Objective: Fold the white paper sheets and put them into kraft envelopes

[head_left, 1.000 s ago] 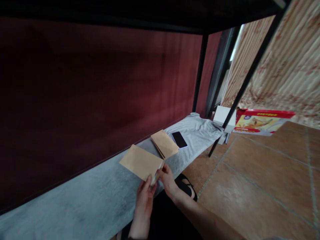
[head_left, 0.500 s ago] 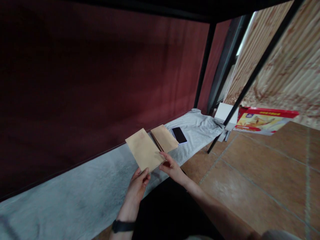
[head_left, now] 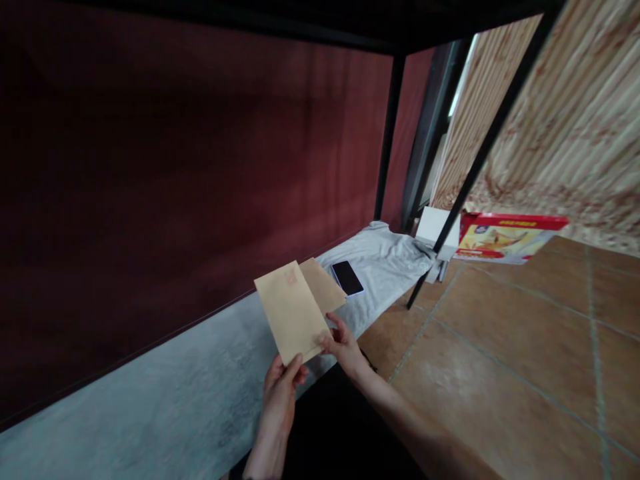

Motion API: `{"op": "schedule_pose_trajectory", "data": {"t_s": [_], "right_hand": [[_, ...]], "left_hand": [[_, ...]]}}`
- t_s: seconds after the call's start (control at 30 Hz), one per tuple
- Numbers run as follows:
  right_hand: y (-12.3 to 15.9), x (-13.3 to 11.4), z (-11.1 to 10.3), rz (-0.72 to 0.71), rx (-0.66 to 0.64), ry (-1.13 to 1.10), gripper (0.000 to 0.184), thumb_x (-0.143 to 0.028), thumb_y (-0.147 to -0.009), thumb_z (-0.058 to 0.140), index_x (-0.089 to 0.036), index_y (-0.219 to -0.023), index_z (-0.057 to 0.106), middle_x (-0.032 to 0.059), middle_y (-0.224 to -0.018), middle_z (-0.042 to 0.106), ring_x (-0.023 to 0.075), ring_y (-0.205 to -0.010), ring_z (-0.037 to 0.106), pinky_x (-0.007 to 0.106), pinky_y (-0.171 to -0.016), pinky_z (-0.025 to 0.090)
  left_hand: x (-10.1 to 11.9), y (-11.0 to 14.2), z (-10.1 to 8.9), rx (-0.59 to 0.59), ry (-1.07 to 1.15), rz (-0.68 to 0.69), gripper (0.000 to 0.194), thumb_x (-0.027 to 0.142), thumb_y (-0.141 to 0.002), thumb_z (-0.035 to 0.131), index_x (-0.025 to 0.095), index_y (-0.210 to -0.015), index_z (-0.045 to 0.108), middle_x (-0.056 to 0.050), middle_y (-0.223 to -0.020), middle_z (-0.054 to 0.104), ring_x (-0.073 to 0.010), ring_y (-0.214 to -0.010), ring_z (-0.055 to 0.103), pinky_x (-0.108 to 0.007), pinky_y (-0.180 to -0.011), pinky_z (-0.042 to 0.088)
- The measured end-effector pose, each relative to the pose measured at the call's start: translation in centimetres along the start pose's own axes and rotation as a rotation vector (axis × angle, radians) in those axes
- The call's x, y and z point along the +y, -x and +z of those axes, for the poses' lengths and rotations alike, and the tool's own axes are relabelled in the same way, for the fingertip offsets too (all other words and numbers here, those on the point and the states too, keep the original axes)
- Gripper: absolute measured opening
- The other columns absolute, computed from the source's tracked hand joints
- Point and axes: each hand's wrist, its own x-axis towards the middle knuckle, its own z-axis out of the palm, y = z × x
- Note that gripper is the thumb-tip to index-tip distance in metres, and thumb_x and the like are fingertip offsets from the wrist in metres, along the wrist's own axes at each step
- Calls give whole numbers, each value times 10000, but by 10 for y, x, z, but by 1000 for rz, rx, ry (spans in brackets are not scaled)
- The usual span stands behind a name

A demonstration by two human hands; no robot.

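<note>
A tan envelope (head_left: 293,308) with a faint red stamp near its top is held up above the grey cloth-covered ledge (head_left: 165,393). My left hand (head_left: 283,390) pinches its lower edge from below. My right hand (head_left: 340,343) grips its lower right corner with thumb and fingers. Just behind it a small stack of tan envelopes (head_left: 325,287) lies on the cloth, partly hidden by the held one. A black phone (head_left: 347,277) lies flat beside the stack.
A dark red wall runs behind the ledge, and a dark shelf hangs overhead. Black metal posts (head_left: 387,140) stand at the far end. A white box (head_left: 435,230) and a red and yellow box (head_left: 505,237) sit on the brown tiled floor (head_left: 525,360).
The envelope has turned from lying flat and sideways to upright and lifted toward me. My left hand shifted to its bottom edge and my right stayed at its corner.
</note>
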Motion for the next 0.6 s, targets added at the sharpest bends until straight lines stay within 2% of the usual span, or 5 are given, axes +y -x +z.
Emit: {"op": "schedule_pose_trajectory", "data": {"t_s": [0.13, 0.27, 0.4, 0.5, 0.6], "right_hand": [[4, 1, -15, 159, -68, 20, 572, -650, -636, 824, -168, -920, 707, 35, -784, 693, 188, -687, 658, 319, -640, 558], [-1, -2, -24, 158, -2, 88, 615, -739, -719, 706, -156, -915, 726, 68, -754, 699, 223, -659, 671, 363, -617, 568], [1, -15, -21, -154, 90, 402, 474, -557, -884, 615, -225, -1215, 687, 112, -1163, 708, 306, -1076, 664, 496, -955, 530], [8, -22, -8, -386, -132, 642, 609, -331, -859, 664, -279, -1448, 519, 70, -1548, 450, 297, -1439, 385, 500, -1209, 280], [7, -19, 8, -385, -212, 621, 671, -279, -847, 645, -280, -1492, 459, 54, -1589, 388, 282, -1472, 333, 494, -1228, 245]], "left_hand": [[-6, 2, 11, -37, -66, -36, 497, 365, -513, 913, 149, -908, 702, -4, -711, 708, -75, -510, 553, -186, -464, 404], [0, 2, 16, -35, -117, -54, 501, 404, -491, 903, 145, -868, 699, -35, -728, 721, -111, -522, 591, -223, -486, 447], [18, -4, 9, 74, -205, 109, 466, 447, -562, 857, 160, -887, 689, -6, -620, 675, -137, -501, 582, -239, -482, 447], [31, -3, 14, 78, -392, 222, 327, 419, -698, 780, 173, -897, 700, 28, -501, 592, -135, -424, 508, -240, -433, 394], [39, 6, 35, 10, -506, 290, 324, 328, -704, 802, 191, -991, 735, -1, -620, 658, -149, -490, 559, -243, -466, 427]]}}
